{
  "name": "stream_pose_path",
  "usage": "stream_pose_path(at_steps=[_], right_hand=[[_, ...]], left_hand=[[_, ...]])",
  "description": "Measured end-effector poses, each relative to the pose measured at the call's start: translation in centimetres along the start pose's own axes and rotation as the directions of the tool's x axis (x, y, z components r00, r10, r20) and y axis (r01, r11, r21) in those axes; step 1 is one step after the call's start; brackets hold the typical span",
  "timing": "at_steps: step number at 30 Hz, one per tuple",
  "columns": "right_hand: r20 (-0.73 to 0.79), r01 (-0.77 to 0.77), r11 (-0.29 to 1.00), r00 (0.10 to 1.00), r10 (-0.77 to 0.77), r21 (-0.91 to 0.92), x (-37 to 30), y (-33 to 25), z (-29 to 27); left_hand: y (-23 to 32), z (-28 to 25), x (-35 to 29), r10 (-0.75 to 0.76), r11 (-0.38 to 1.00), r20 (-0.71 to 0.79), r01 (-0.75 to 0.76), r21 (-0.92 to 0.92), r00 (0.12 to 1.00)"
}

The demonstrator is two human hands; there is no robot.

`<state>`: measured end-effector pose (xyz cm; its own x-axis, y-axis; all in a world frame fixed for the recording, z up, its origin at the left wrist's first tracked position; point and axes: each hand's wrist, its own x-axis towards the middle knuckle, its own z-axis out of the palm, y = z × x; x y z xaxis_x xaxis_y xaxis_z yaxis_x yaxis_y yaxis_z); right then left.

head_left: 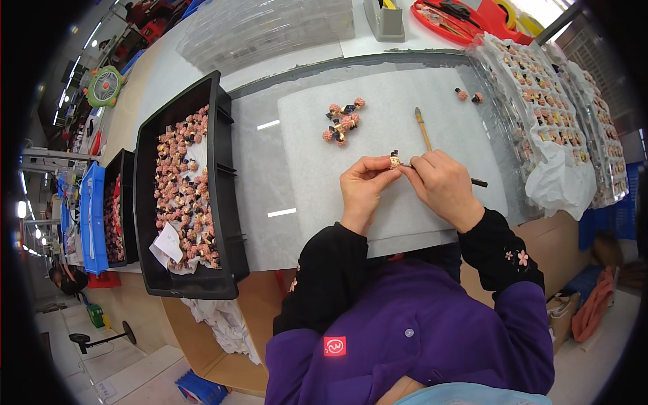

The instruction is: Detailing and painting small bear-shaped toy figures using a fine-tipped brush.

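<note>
Between the thumb and fingertips of my left hand (364, 189) is a small figurine (395, 160) with a black top hat and a pale, pinkish body. My right hand (442, 185) is closed round a thin tool with a dark handle (478, 182), perhaps a fine brush or pen. Its tip points at the figurine, but whether the two touch I cannot tell. A wooden-handled paintbrush (422, 128) lies just beyond my right hand. Farther off, several pink figurines with black hats (344, 121) lie in a cluster on the white sheet (310, 169).
At the left stands a black crate (229, 182) full of similar figurines, with a blue bin (94, 216) beyond it. Plastic trays of figurines (547, 101) stack up at the right. Two loose figurines (469, 96) lie near them. Clear plastic trays (270, 34) and a red tray (466, 20) stand behind.
</note>
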<state>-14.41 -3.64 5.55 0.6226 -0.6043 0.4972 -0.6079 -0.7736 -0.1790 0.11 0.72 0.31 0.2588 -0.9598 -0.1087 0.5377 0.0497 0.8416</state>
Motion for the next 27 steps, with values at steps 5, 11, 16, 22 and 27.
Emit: stream_pose_path(at_steps=[5, 11, 16, 22, 27], right_hand=[[-0.008, -0.016, 1.000, 1.000, 0.016, 0.003, -0.01, -0.07, -0.04], [-0.002, -0.015, 1.000, 1.000, 0.015, -0.008, 0.05, -0.07, -0.12], [0.003, -0.011, 1.000, 1.000, 0.011, -0.007, 0.09, -0.11, -0.17], [-0.002, -0.009, 1.000, 1.000, 0.009, 0.001, 0.07, -0.07, -0.04], [0.003, -0.015, 1.000, 1.000, 0.015, -0.001, 0.16, -0.10, -0.08]], left_hand=[[-0.13, -0.07, 0.00, 0.021, 1.000, 0.001, -0.021, -0.006, 1.000], [-0.48, -0.19, 0.10, 0.062, 0.998, 0.012, -0.061, -0.011, 0.998], [-0.61, -0.25, 0.12, 0.089, 0.996, 0.016, -0.089, -0.004, 0.996], [-0.68, -0.24, 0.14, 0.108, 0.994, 0.016, -0.109, 0.014, 0.994], [-0.77, -0.33, 0.18, 0.120, 0.993, 0.020, -0.121, 0.014, 0.993]])
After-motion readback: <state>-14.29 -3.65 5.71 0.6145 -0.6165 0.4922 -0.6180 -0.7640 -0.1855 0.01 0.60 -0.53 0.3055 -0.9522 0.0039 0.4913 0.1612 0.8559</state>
